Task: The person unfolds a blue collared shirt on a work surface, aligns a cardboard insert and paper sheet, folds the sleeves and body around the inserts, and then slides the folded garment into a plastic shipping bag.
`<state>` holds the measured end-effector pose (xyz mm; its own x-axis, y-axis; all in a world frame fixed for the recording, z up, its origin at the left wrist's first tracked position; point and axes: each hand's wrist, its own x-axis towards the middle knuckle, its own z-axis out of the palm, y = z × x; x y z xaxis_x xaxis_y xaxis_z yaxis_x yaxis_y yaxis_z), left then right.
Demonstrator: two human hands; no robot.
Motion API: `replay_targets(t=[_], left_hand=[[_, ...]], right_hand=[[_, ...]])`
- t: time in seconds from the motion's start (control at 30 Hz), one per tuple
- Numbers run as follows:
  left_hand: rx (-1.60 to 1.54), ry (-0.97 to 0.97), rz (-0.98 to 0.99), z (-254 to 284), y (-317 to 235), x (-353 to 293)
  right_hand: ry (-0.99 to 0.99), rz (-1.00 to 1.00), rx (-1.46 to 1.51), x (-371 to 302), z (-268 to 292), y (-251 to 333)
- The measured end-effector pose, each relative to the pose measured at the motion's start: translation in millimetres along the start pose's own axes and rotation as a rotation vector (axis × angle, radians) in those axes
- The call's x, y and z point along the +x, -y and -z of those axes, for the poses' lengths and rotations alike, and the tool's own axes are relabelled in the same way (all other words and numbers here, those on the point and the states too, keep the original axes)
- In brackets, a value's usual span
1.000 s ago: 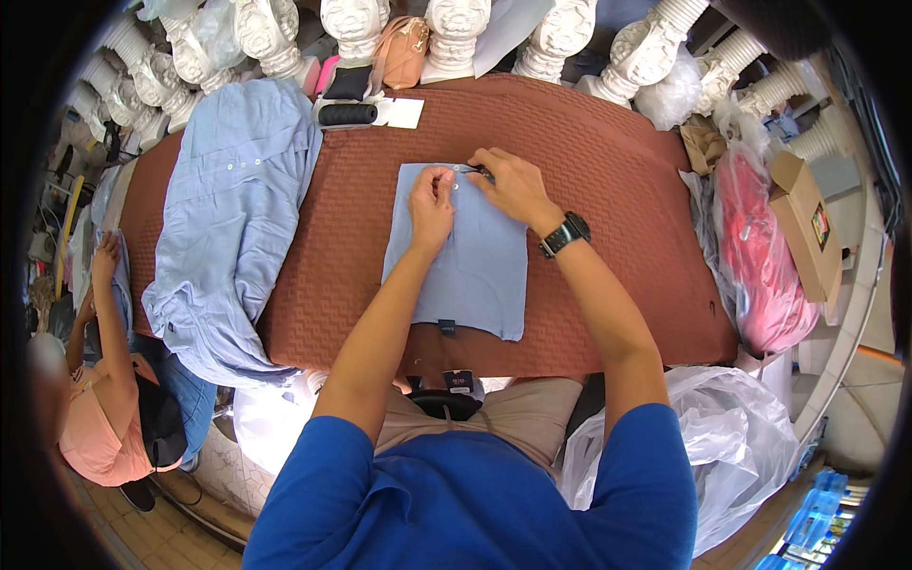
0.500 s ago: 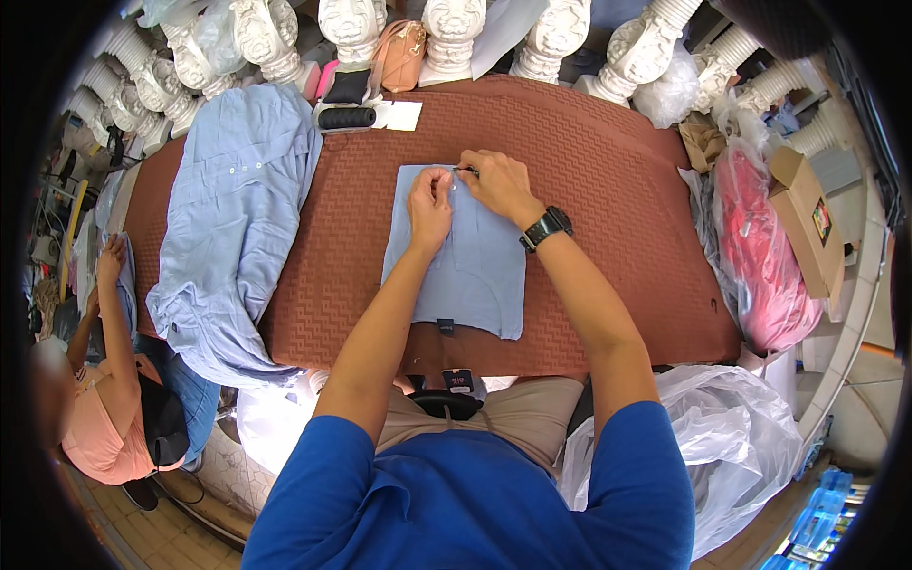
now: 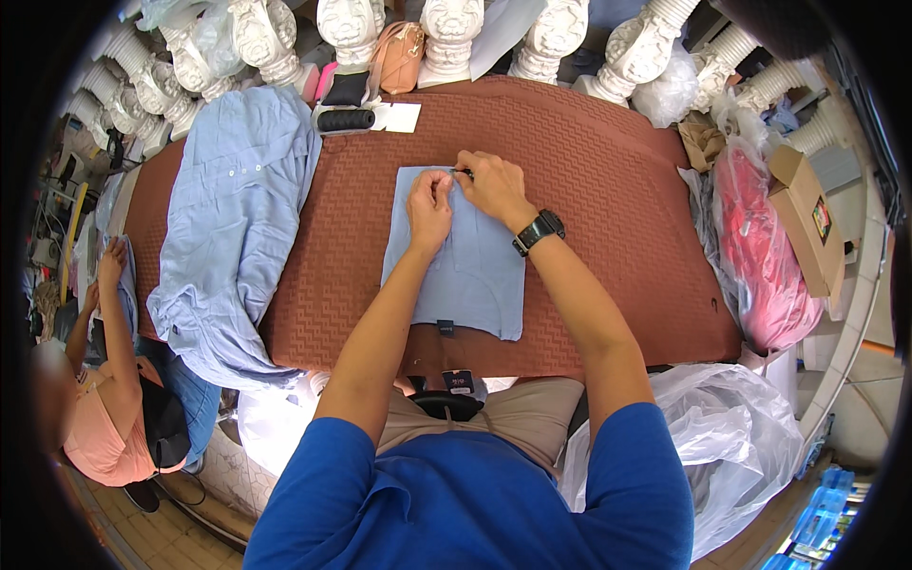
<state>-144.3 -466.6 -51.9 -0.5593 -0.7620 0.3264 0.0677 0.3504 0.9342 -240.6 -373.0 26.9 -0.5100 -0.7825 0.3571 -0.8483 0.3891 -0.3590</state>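
Note:
A folded light blue garment [image 3: 465, 275] lies flat on the brown cloth, with a dark label [image 3: 446, 328] at its near edge. My left hand [image 3: 430, 211] is closed in a pinch on the garment near its far edge. Right beside it, my right hand [image 3: 496, 190], with a black watch [image 3: 539, 232] on the wrist, grips a small dark tool [image 3: 465, 173]; its tip meets the pinched spot. The fingers hide most of that tool, so its kind does not show. From the near edge of the table hangs a dark tag [image 3: 458, 382].
A larger light blue garment [image 3: 237, 209] is spread at the left. Black thread [image 3: 346, 120] and a brown pouch [image 3: 402, 57] sit by white balusters [image 3: 446, 43]. To the right are a pink bagged bundle [image 3: 755, 247] and cardboard box [image 3: 801, 223]. Another person [image 3: 109, 408] works at far left.
My right hand and wrist have shifted slightly left, toward my left hand. The left hand stays pinched in place, and the folded garment has not visibly moved.

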Motion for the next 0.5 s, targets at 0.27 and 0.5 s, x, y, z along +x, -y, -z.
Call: replay_targets(t=[0.27, 0.5], left_hand=[[0.016, -0.009, -0.04, 1.8, -2.8, 0.2], [0.11, 0.033, -0.056, 2.0, -4.1, -1.7]], right_hand=[[-0.041, 0.014, 0.015, -1.3, -5.2, -0.4], [-0.042, -0.008, 0.021, -3.7, -6.3, -1.6]])
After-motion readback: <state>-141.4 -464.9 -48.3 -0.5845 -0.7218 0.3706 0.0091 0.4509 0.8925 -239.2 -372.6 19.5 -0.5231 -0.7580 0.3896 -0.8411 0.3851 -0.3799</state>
